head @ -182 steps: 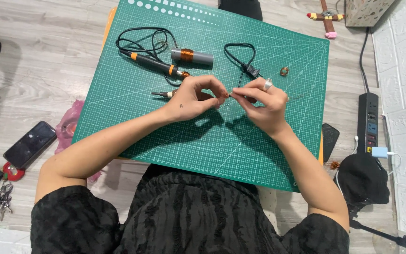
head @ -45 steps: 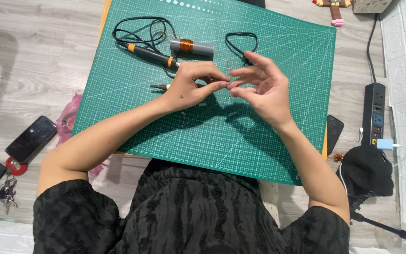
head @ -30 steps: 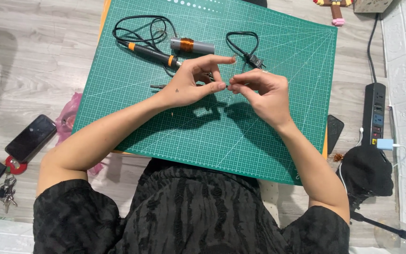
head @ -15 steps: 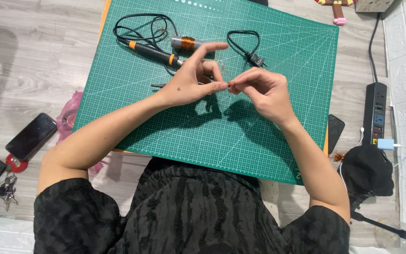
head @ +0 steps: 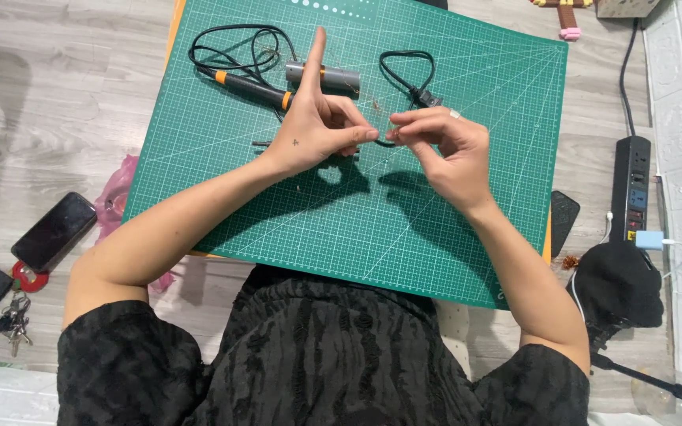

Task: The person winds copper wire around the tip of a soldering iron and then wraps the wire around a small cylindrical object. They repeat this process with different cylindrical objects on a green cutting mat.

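Over the green cutting mat [head: 404, 237], the left hand [head: 313, 130] and right hand [head: 444, 146] meet, both pinching a short dark wire [head: 382, 142] between fingertips, seemingly to steady it; the left index finger points away. Farther off lie a soldering iron [head: 250, 83], a grey cylinder [head: 321, 75] and a looped black cable [head: 408, 71].

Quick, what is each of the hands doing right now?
Left hand: pinching one end of a thin dark wire, index finger raised.
Right hand: fingertips pinching the wire's other end.

Bright, even overhead light; soft shadows; sharp focus
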